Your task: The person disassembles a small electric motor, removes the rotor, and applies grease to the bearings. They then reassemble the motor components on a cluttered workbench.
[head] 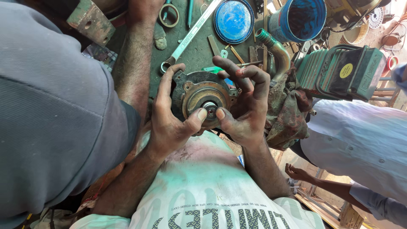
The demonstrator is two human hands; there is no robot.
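I hold a round, rusty metal housing (pixel 193 91) with a flanged hub and a small shiny shaft end (pixel 210 106) at its centre. My left hand (pixel 169 123) wraps its left rim, thumb pressed beside the shaft. My right hand (pixel 246 106) cups the right side, thumb against the shaft end and fingers curled over the top edge. Both hands are greasy. The housing rests just above a dark green workbench (pixel 199 48).
A long wrench (pixel 190 36), a blue lid (pixel 233 19), a blue bucket (pixel 296 19), a metal ring (pixel 168 15) and a bent green pipe (pixel 275 48) lie on the bench. A green engine block (pixel 343 72) and oily rag (pixel 286 110) sit right. Another person's arm (pixel 135 63) reaches in at left; a person in a white shirt (pixel 360 144) is at right.
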